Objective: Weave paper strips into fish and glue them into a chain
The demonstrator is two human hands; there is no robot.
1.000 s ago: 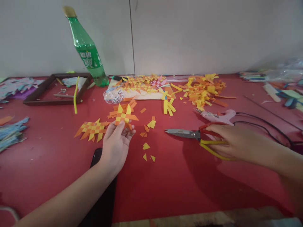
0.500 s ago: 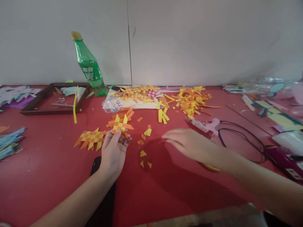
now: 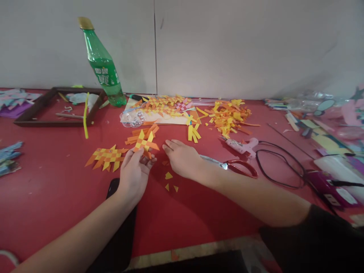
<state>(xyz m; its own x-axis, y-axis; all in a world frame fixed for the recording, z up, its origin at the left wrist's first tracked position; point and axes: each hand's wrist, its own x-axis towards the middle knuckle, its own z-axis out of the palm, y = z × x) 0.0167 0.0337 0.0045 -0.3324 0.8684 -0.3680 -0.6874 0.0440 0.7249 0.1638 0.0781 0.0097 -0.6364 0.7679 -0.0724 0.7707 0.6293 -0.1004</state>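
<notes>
My left hand [image 3: 135,171] pinches a small woven piece of orange and yellow paper strips [image 3: 144,143] just above the red table [image 3: 51,189]. My right hand [image 3: 182,157] lies flat on the table right of it, fingers stretched out over small paper offcuts, holding nothing. Red-handled scissors [image 3: 236,167] rest on the table behind my right wrist. A larger woven orange and yellow piece [image 3: 105,157] lies left of my left hand. Small yellow triangles [image 3: 169,181] lie between my hands.
A green bottle [image 3: 101,65] stands by the wall. A dark wooden frame [image 3: 54,107] lies at back left. Heaps of woven pieces and strips [image 3: 227,115] lie behind. A pink glue gun [image 3: 241,145] with black cable [image 3: 281,167] is at right. A black phone [image 3: 116,227] lies under my left forearm.
My right hand let go of the scissors and swept left across the table to rest beside my left hand. The left hand kept its hold on the woven piece.
</notes>
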